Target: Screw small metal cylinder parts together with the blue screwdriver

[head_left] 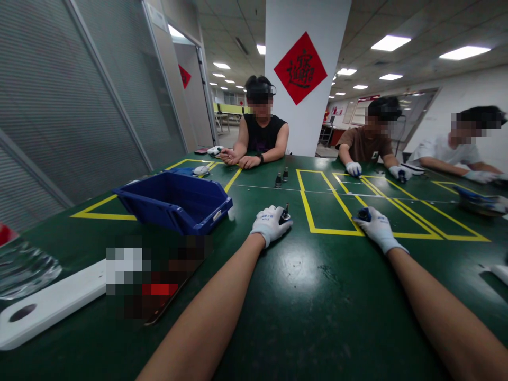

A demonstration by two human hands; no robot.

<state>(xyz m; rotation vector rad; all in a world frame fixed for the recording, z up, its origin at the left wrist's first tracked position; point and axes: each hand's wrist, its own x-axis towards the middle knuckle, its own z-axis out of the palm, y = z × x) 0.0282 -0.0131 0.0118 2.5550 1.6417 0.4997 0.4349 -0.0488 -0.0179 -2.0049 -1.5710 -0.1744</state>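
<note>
My left hand (270, 225), in a white glove, is closed around a small dark part with a thin upright tip (286, 212). It rests low over the green table, right of the blue bin. My right hand (377, 227), also gloved, curls round a dark round piece (363, 214) by a yellow tape line; its full shape is hidden by the fingers. Beyond my left hand stand two small dark upright parts, the nearer one (278, 181) and the farther one (286, 174), which look similar to the one in my left hand.
A blue plastic bin (174, 211) stands to the left. Nearer lie a long white object with a hole (59, 299), a clear plastic item (27, 267) and a blurred dark flat object (174, 296). Yellow tape (337, 231) marks rectangles. Several people sit across the table (309, 338).
</note>
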